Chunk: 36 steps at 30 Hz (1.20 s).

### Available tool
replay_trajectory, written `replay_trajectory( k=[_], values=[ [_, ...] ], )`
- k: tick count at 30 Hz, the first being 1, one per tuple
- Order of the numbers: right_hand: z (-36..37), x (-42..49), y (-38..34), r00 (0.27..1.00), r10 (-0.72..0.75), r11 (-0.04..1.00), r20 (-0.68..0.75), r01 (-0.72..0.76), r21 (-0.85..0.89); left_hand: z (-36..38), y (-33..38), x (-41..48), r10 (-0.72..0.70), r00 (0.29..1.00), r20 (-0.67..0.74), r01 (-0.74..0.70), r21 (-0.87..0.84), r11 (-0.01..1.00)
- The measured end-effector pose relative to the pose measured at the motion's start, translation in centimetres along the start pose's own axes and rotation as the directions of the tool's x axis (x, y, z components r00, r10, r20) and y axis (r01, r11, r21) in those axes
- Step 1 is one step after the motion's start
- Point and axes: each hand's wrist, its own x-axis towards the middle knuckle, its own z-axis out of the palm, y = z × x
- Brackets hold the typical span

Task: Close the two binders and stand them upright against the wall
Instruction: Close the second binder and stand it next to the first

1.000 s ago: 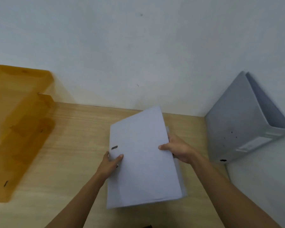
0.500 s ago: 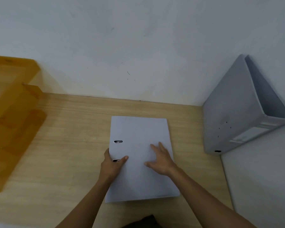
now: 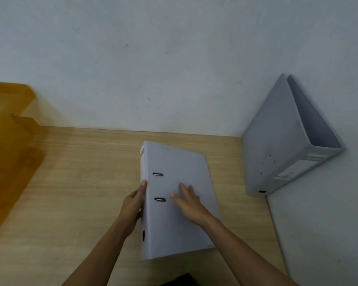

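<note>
A closed grey lever-arch binder (image 3: 178, 166) is on the wooden desk (image 3: 81, 182), its spine side on the left lifted a little so the spine face with its finger hole shows. My left hand (image 3: 133, 205) grips the spine edge. My right hand (image 3: 189, 203) lies flat on the front cover with fingers spread. A second grey binder (image 3: 277, 141) stands closed in the right corner, leaning against the right wall, spine towards me.
An amber translucent plastic tray stack (image 3: 10, 141) fills the left side of the desk. A pale wall (image 3: 153, 69) runs along the back edge and another wall (image 3: 329, 223) bounds the desk on the right.
The near binder's cover came down from half open to shut. My right hand went from its right edge to flat on the cover, and the spine side has tipped upward.
</note>
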Motion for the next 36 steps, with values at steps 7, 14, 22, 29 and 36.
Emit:
replay_trajectory(
  k=[7,14,22,29,36],
  values=[
    [-4.1,-3.2,-4.1,0.954,-0.187,0.956,-0.236,0.232,0.178,6.8,4.5,-3.2,0.051,0.877,0.478,-0.043,-0.028,0.999],
    [-9.0,-8.3,-2.6,0.817,-0.367,0.823,-0.445,0.508,0.254,12.3,5.9,-5.9,0.379,0.782,0.494,-0.437,0.003,0.899],
    [-14.5,-10.9,3.5,0.715,-0.446,0.753,-0.539,0.625,0.207,17.1,3.4,-4.7,0.515,0.669,0.535,-0.669,0.133,0.731],
    [-16.0,-10.8,8.8,0.712,-0.367,0.761,-0.599,0.599,0.247,20.5,2.0,-2.8,0.459,0.682,0.569,-0.676,0.252,0.692],
    [-18.3,-10.5,10.3,0.568,-0.234,0.824,-0.789,0.546,0.149,24.6,4.2,-2.7,0.452,0.636,0.625,-0.741,0.331,0.585]
  ],
)
